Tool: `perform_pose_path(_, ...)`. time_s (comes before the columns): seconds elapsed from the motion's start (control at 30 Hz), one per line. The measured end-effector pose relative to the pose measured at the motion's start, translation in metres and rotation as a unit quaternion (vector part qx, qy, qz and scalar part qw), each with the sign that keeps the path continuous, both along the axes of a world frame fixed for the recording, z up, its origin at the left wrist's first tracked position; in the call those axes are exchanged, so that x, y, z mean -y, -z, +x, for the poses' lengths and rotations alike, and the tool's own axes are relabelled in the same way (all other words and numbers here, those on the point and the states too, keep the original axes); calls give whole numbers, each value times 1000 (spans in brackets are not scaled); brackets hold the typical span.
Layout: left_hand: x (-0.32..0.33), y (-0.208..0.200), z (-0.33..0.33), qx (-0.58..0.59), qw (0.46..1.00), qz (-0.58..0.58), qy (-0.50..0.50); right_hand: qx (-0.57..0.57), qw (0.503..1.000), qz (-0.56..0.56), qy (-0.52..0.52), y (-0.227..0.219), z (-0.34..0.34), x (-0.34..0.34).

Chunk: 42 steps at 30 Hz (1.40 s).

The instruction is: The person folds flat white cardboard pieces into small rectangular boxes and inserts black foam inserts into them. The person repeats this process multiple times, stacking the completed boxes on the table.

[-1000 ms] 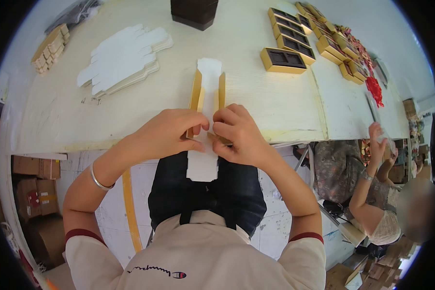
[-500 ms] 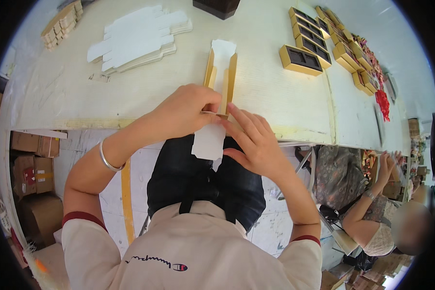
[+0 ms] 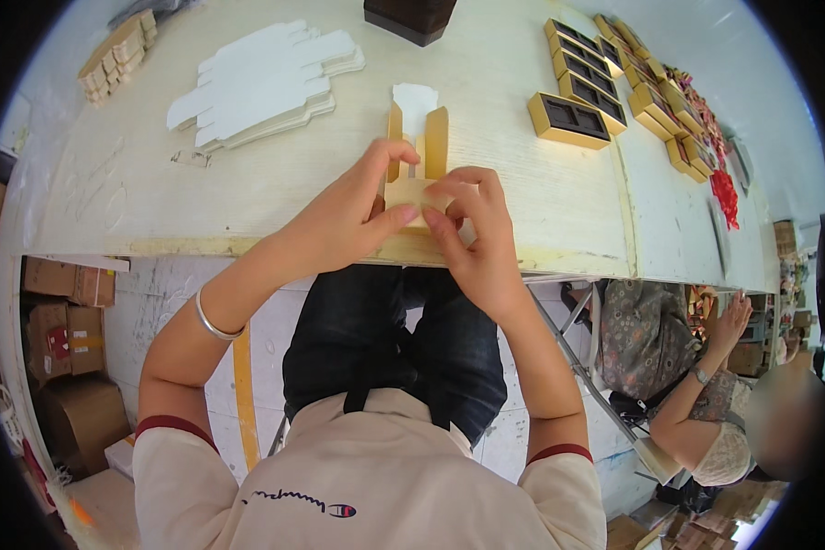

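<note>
The carton (image 3: 437, 144) sits at the near edge of the worktop (image 3: 522, 206), centre, side walls raised, far flap (image 3: 415, 96) lying outward. The step in hand appears to be folding the near end panel (image 3: 403, 192), gold face showing, up between the walls. The left hand (image 3: 368, 197) is partly curled about the near left corner, thumb on the panel, forefinger arched over it; it appears to hold the carton loosely. The right hand (image 3: 472, 215) is half closed, thumb at the panel edge, fingers bent above and blurred; whether it grips cannot be told. The next move probably calls for pressing the panel square without bowing the walls. Far right, gold boxes (image 3: 570, 124) hold dark inserts (image 3: 573, 112) with two recesses each. The dark bin (image 3: 411, 20), far centre, does not show its contents. White blanks (image 3: 257, 82) are stacked left.
</note>
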<state>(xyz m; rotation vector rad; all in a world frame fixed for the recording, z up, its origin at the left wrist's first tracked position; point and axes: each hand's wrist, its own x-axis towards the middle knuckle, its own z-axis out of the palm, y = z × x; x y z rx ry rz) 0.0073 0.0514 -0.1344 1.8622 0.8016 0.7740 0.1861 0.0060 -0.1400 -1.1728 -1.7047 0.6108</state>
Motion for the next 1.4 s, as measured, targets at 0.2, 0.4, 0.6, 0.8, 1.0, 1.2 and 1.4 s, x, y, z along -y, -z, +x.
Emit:
perform_pose_path(0.2, 12, 8, 0, -79, 977, 194, -37, 293, 934, 206, 12, 5, 1, 3)
perform_pose_path(0.4, -7, 1, -11, -165, 965, 196, 53, 284, 950, 5, -131, -4, 9, -11)
perform_pose_path(0.6, -49, -30, -31, -238, 879, 368, 187, 356, 925, 130, -15, -19, 74, -47)
perform_pose_path(0.8, 1, -33, -4, -261, 885, 385, -14, 274, 960, 23, -58, -17, 27, -6)
perform_pose_path(1.0, -6, -12, -24, -203, 925, 307, 97, 245, 959, 71, -122, -48, 43, -1)
perform_pose_path(1.2, -14, -11, -27, -177, 943, 257, 117, 227, 950, 17, -213, -19, 47, -10)
perform_pose_path(1.4, 0, -12, -6, -177, 966, 180, 47, 216, 964, 60, -145, -4, 20, -15)
